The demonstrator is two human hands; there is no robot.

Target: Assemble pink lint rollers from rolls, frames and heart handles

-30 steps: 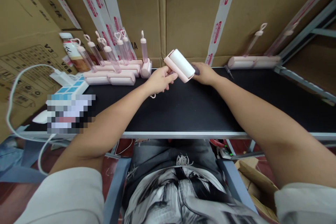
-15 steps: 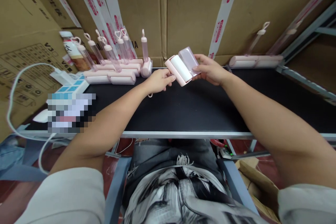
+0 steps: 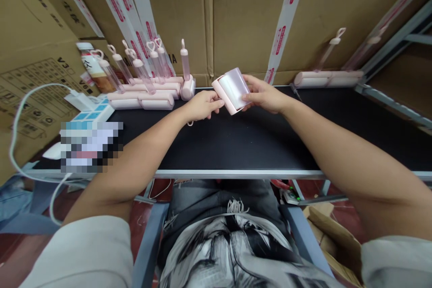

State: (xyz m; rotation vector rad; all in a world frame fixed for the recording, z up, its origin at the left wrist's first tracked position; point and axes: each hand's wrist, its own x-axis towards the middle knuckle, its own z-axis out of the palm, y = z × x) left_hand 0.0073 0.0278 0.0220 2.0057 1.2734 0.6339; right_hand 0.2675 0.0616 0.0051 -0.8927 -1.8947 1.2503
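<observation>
Above the table, my left hand (image 3: 204, 104) is closed around the handle of a pink lint roller (image 3: 223, 94). A small loop at the handle's end pokes out below that hand. My right hand (image 3: 265, 93) grips a translucent cover (image 3: 241, 82) between thumb and fingers. The cover lies over much of the white sticky roll (image 3: 227, 85), and the pink frame shows along the left side. The roller's head is tilted. Most of the handle is hidden by my left fingers.
Several pink lint rollers (image 3: 157, 102) lie at the left back, handles upward. More rollers (image 3: 312, 79) rest at the right back. A bottle (image 3: 94, 65), a power strip (image 3: 92, 112) and a white cable (image 3: 15, 121) are on the left. Cardboard (image 3: 243, 22) walls the back of the black table (image 3: 232, 144).
My right hand has moved left with the cover, which now overlaps the white roll more. My left hand has stayed nearly in place on the handle.
</observation>
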